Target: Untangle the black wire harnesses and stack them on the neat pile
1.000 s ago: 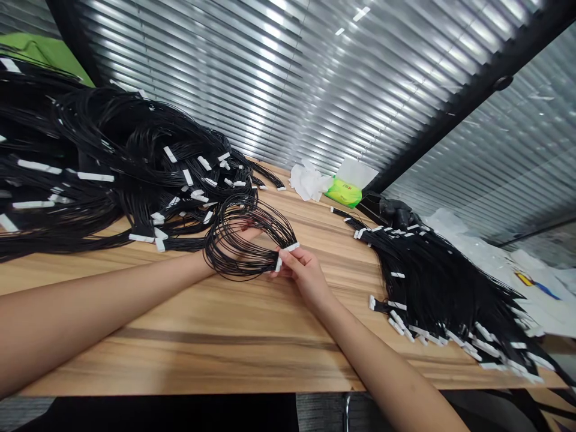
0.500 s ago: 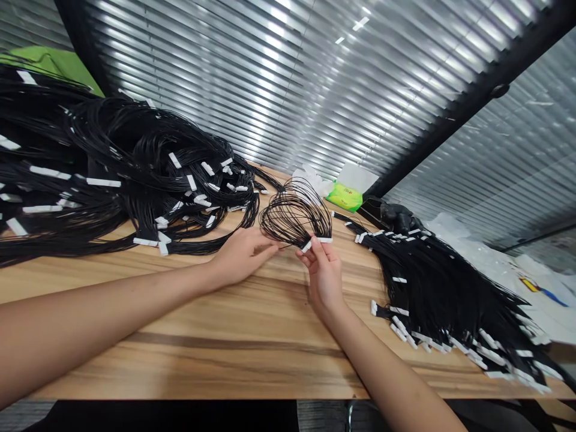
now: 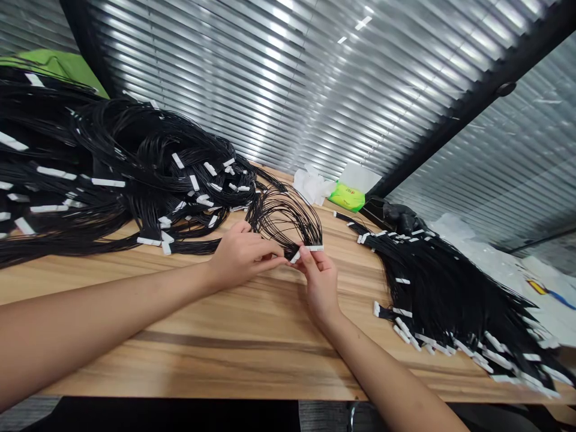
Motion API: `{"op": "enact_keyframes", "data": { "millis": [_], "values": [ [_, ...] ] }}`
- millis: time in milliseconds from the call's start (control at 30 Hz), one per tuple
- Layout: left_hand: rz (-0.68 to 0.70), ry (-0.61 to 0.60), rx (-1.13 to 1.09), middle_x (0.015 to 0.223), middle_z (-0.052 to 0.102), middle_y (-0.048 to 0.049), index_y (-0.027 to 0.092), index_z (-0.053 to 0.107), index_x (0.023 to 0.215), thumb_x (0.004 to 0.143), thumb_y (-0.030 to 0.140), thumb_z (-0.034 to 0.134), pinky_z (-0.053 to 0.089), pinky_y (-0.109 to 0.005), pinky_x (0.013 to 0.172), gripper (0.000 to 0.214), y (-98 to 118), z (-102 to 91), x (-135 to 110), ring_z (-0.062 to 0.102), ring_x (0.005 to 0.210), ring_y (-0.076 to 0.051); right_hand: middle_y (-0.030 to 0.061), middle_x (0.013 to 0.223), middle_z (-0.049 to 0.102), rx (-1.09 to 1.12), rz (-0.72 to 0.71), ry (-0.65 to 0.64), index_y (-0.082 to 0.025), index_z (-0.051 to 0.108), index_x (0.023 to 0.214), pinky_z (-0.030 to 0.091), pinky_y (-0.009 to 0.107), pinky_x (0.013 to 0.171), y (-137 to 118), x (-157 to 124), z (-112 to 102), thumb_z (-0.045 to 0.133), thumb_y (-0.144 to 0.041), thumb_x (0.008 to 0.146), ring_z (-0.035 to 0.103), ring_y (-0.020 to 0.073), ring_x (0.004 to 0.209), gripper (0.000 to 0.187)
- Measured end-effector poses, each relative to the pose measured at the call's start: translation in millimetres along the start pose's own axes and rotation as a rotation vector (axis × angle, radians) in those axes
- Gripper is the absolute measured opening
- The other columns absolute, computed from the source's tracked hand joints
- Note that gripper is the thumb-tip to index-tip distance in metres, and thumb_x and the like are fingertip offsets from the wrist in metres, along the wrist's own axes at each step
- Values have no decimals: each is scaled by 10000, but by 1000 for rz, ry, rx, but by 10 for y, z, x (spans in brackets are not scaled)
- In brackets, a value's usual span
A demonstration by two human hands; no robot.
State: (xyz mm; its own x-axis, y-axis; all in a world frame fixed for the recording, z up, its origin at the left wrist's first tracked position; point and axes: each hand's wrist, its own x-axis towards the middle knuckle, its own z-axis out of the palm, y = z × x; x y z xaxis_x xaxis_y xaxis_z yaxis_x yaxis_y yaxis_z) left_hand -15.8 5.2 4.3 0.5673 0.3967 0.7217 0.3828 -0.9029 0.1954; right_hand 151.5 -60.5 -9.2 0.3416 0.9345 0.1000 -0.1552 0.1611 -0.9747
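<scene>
A wire harness [image 3: 288, 210] of thin black wires forms a loop above the wooden table, its two white connectors close together. My right hand [image 3: 321, 279] pinches it at the connector end, thumb on top; one white connector [image 3: 314, 248] lies across the fingertips. The other connector [image 3: 295, 257] tilts just left of it. Coming in from the left, my left hand [image 3: 247, 252] is closed, its thumb and fingers on the wires beside the tilted connector. The exact grip of its fingertips is partly hidden.
A big heap of black wire harnesses [image 3: 148, 156] covers the left side. Another pile of harnesses [image 3: 441, 288] lies at the right. Behind stand crumpled tissue [image 3: 310, 185] and a green tissue pack [image 3: 346, 197]. A yellow-and-blue tool [image 3: 546, 291] rests at far right, near the blinds [image 3: 279, 78].
Both hands have come closer together and slightly lower. My left fingers have moved right to the connector end, and the harness loop has tipped down toward the left.
</scene>
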Motion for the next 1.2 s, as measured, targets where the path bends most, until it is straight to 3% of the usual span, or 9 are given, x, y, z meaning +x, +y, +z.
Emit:
{"op": "enact_keyframes", "data": {
  "millis": [167, 367, 800, 1033, 1200],
  "values": [
    [1, -15, -2, 665, 704, 45, 270, 684, 1007, 916, 355, 515, 259, -305, 634, 210, -29, 22, -3, 541, 533, -76, 20, 750, 701, 27, 15, -6, -179, 713, 849, 553, 341, 696, -25, -8, 25, 700, -395, 731, 615, 153, 645, 247],
    [7, -35, 5, 797, 743, 35, 278, 695, 979, 926, 313, 506, 255, -318, 655, 199, -37, 18, 3, 603, 637, -87, 14, 758, 697, 18, 68, -8, -186, 720, 879, 561, 345, 714, -12, -13, 31, 708, -416, 714, 618, 154, 661, 283],
    [52, -5, 65, 670, 706, 50, 283, 710, 913, 908, 326, 534, 242, -322, 636, 181, -48, 21, 6, 557, 589, -98, 13, 738, 708, -26, 63, -36, -167, 723, 858, 554, 346, 729, -5, -1, 41, 696, -419, 729, 627, 155, 662, 284],
    [-78, -168, 42, 767, 704, 29, 217, 653, 906, 910, 328, 527, 279, -302, 664, 168, 1, 24, 37, 608, 697, -122, 21, 690, 704, -126, -6, -73, -157, 717, 804, 535, 323, 710, 7, 15, 24, 689, -398, 735, 619, 160, 665, 252],
    [-32, -196, 170, 837, 654, -21, 172, 605, 863, 924, 310, 483, 291, -324, 689, 194, 29, 44, 50, 568, 766, -172, 14, 685, 703, -130, -44, -95, -154, 717, 822, 524, 307, 705, 25, 29, 16, 677, -368, 756, 616, 149, 649, 227]
  ]
}}
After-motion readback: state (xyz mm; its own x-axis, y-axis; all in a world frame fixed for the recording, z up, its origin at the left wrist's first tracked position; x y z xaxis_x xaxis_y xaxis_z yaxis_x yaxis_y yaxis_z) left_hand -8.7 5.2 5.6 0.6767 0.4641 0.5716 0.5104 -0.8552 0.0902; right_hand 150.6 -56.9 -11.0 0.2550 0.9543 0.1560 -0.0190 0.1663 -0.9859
